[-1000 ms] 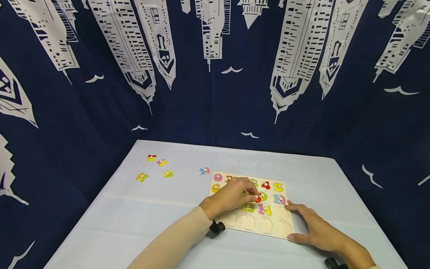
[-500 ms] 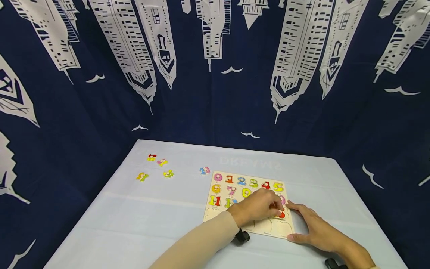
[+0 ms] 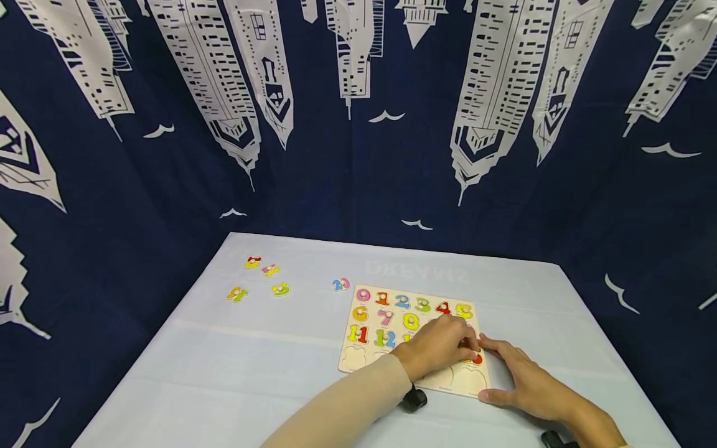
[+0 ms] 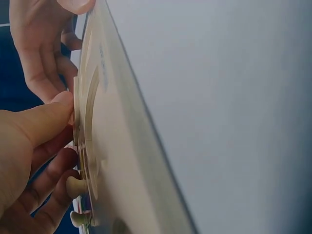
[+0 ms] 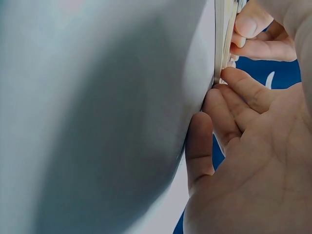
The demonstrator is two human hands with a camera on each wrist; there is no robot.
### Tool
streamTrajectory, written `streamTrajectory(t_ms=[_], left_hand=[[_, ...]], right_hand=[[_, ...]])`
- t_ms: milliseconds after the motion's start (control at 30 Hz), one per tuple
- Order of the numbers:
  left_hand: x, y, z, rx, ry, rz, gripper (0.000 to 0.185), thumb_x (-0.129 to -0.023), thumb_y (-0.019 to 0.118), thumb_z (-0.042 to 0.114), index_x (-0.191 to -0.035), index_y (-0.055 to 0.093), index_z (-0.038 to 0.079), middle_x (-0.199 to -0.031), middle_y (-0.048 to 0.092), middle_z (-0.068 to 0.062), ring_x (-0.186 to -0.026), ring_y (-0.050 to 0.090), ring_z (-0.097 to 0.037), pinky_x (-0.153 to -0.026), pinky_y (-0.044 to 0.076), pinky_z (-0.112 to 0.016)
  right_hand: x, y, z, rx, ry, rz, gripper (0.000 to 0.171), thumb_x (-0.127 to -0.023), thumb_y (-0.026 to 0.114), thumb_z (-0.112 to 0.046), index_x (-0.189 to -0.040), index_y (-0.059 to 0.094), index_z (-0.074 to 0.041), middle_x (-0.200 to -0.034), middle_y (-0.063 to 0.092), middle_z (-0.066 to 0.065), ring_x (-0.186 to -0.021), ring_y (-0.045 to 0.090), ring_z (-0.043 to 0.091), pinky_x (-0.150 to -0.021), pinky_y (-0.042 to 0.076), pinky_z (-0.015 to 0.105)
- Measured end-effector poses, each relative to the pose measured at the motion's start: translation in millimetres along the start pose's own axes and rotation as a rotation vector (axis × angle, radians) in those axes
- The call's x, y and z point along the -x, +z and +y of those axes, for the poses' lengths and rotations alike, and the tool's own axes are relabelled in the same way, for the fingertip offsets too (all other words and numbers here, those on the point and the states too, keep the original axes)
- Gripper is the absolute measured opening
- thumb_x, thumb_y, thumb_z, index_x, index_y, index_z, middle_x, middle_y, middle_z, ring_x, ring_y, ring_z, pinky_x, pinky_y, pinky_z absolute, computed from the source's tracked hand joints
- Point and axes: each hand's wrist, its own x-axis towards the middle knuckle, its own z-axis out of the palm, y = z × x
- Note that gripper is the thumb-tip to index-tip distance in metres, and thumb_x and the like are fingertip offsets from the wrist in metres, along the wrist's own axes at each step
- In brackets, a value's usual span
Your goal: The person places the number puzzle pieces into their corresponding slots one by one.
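Note:
A wooden number puzzle board (image 3: 370, 323) lies on the pale table, its upper rows filled with coloured numbers. My left hand (image 3: 467, 348) hovers over the board's lower right part and pinches a red number piece (image 3: 476, 359) by its peg, low against the board. In the left wrist view my thumb (image 4: 44, 122) and curled fingers press at the board's face (image 4: 105, 161). My right hand (image 3: 504, 370) lies flat on the table, straight fingers against the board's right edge (image 5: 223, 44).
Several loose number pieces lie on the table's far left (image 3: 270, 270), and a blue-pink one (image 3: 340, 284) lies just beyond the board's top left corner. The bottom row has bare cut-outs (image 3: 354, 356). A dark printed curtain (image 3: 358, 124) surrounds the table.
My left hand has carried the red piece from the board's middle rows down and right to the lower right area. The right hand has stayed at the board's edge.

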Motion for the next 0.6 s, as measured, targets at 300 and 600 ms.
streamTrajectory(t_ms=[300, 600], left_hand=[[1.1, -2.0, 2.9, -0.078, -0.016, 0.013, 0.004, -0.105, 0.092, 0.032, -0.109, 0.093, 0.032, -0.104, 0.08, 0.021, -0.091, 0.063, 0.012, -0.08, 0.046, -0.004], [9.2, -12.5, -1.2, -0.024, -0.005, -0.017, 0.015, -0.108, 0.087, 0.037, -0.121, 0.09, 0.029, -0.109, 0.08, 0.017, -0.093, 0.061, 0.009, -0.084, 0.046, -0.005]], right_hand=[[1, -1, -1, -0.007, -0.018, 0.013, 0.099, -0.09, 0.099, -0.055, -0.169, 0.054, -0.017, -0.178, 0.055, 0.018, -0.158, 0.055, 0.048, -0.113, 0.055, 0.053], [1, 1, 0, 0.018, -0.021, 0.026, 0.101, -0.088, 0.098, -0.059, -0.169, 0.054, -0.018, -0.178, 0.056, 0.014, -0.157, 0.055, 0.046, -0.115, 0.054, 0.037]])
